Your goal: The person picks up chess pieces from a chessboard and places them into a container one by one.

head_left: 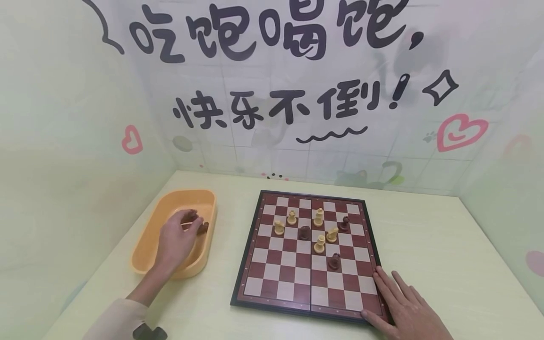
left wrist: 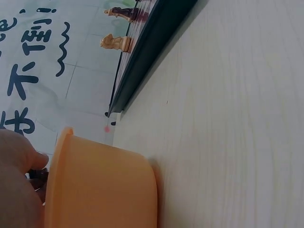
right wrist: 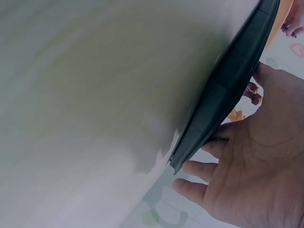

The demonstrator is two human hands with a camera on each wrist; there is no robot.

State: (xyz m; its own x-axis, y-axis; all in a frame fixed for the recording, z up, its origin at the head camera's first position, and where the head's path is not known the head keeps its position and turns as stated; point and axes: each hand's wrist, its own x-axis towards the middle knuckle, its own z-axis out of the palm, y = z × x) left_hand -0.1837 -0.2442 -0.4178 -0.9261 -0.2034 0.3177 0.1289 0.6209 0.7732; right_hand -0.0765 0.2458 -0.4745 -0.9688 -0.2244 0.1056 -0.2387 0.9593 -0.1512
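Note:
In the head view my left hand (head_left: pixel 176 241) reaches into the orange tray (head_left: pixel 142 257), fingers bent downward. It pinches a dark brown chess piece (left wrist: pixel 38 176), which shows between thumb and fingers in the left wrist view. Another bit of dark brown (head_left: pixel 204 228) shows beside the thumb, partly hidden. My right hand (head_left: pixel 410 307) rests along the near right edge of the chessboard (head_left: pixel 297 304), its fingers extended. From the right wrist view, the fingers lie spread against the board's dark side (right wrist: pixel 223 90).
Several cream pieces, including a knight (head_left: pixel 278 227), stand on the board's far half. Dark pieces (head_left: pixel 334 261) stand among them. The board and tray share a pale table (head_left: pixel 425 236). A printed wall sheet (head_left: pixel 255 156) rises behind, with side panels left and right.

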